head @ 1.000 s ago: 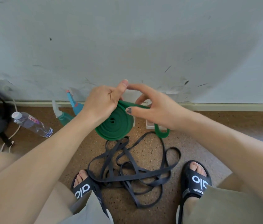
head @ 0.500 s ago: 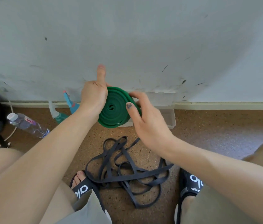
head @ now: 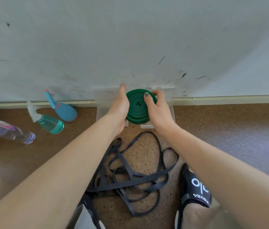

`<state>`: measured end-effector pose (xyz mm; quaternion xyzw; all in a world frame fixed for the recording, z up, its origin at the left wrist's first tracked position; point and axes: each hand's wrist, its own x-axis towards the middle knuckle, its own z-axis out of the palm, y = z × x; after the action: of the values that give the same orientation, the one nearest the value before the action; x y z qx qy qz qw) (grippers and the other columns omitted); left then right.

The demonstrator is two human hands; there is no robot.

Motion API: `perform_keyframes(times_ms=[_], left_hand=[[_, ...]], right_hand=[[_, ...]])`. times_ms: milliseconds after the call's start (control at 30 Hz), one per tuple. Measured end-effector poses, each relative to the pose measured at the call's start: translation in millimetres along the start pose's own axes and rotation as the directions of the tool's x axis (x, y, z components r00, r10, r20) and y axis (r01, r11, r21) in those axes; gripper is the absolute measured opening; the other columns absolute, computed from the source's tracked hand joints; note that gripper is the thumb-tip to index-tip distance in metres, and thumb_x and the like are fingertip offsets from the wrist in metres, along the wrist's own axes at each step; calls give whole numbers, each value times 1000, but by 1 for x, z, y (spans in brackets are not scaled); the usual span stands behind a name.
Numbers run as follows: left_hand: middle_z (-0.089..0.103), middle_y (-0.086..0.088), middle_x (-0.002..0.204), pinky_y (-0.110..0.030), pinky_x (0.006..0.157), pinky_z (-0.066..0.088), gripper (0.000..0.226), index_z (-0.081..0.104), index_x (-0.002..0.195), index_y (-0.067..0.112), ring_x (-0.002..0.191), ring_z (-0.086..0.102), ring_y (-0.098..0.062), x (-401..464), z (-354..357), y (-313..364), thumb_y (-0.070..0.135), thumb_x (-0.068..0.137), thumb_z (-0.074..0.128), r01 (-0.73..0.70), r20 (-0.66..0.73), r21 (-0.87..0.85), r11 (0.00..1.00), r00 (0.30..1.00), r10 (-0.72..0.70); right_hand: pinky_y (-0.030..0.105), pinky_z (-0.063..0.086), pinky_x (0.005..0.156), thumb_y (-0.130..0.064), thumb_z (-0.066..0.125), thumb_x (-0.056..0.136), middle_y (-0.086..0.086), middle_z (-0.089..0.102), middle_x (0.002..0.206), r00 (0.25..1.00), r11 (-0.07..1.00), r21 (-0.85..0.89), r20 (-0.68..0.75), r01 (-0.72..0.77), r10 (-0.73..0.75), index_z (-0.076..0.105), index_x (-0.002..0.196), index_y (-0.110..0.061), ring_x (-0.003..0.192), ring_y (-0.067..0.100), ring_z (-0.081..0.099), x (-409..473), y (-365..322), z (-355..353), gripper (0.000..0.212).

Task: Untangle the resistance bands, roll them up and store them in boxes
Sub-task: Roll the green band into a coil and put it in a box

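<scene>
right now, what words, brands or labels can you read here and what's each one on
"alo": white letters on the strap of the black slide sandal.
A second, smaller white line under it on the same strap: upside down and too blurred to read for sure.
Red script on the label of the water bottle: too blurred to read.
Spray bottles, green band roll: no readable text.

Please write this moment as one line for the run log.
step: storing | left hand + right hand: hold rolled green band over clear box | black band: tangled on floor
</scene>
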<state>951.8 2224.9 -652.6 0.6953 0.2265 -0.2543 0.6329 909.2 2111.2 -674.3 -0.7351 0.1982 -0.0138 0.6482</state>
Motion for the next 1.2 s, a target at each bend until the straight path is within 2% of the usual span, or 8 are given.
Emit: perform_keyframes(times_ms=[67,167,300,400,567,767,933,1200], left_hand=[[63,-7,127,-34,88,52,86,45,138,21,103,64,-14,16,12,-17,82,78,37,-52,76,162,985,996,40],[54,-2,123,-15,65,43,54,33,141,18,89,54,2,35,22,-37,45,99,54,-171,179,364,915,978,112],[56,12,108,-2,72,42,46,50,116,34,88,52,16,67,26,-53,22,84,80,-387,381,585,713,907,179],[54,5,131,-30,105,45,79,47,137,31,124,50,-11,92,31,-58,46,70,87,-461,447,736,496,881,156],[53,-1,137,-39,99,50,97,42,146,23,123,53,-21,134,43,-69,67,66,77,-475,447,850,229,879,167],[53,-2,137,-34,97,47,87,38,148,24,123,53,-21,163,46,-64,57,78,78,-549,521,819,164,833,187],[47,-1,139,-38,96,52,93,36,144,21,120,54,-20,176,48,-70,61,72,80,-543,509,830,127,831,224],[56,0,132,-39,89,51,81,45,136,23,115,56,-23,190,51,-83,68,76,72,-558,554,828,-57,797,243]], right_hand=[[38,58,74,-36,46,108,1,65,100,998,998,-28,-30,-51,50,47,116,-19,96,22,67,18,23,-8,19],[16,47,54,-31,45,109,-4,61,92,995,993,-72,-41,-97,94,47,115,-12,83,13,63,39,50,-20,21],[7,40,45,-32,44,110,-2,60,98,983,974,-137,-36,-182,178,48,122,-10,81,7,58,68,86,-34,25],[3,38,46,-29,44,110,2,58,109,976,965,-152,-40,-216,213,47,120,-17,84,4,55,87,112,-39,16],[19,44,62,-31,44,110,1,59,112,965,948,-178,-66,-263,255,47,117,-24,100,18,58,111,141,-41,10],[37,52,84,-36,43,109,1,58,109,952,931,-202,-64,-305,298,47,114,-25,105,24,58,138,160,-41,12],[32,46,81,-34,43,110,-20,46,95,955,930,-217,-46,-296,293,49,117,-23,102,20,56,147,170,-43,15],[38,54,88,-31,43,109,-7,55,106,952,917,-259,-38,-303,304,52,130,-19,106,23,57,151,180,-43,26]])
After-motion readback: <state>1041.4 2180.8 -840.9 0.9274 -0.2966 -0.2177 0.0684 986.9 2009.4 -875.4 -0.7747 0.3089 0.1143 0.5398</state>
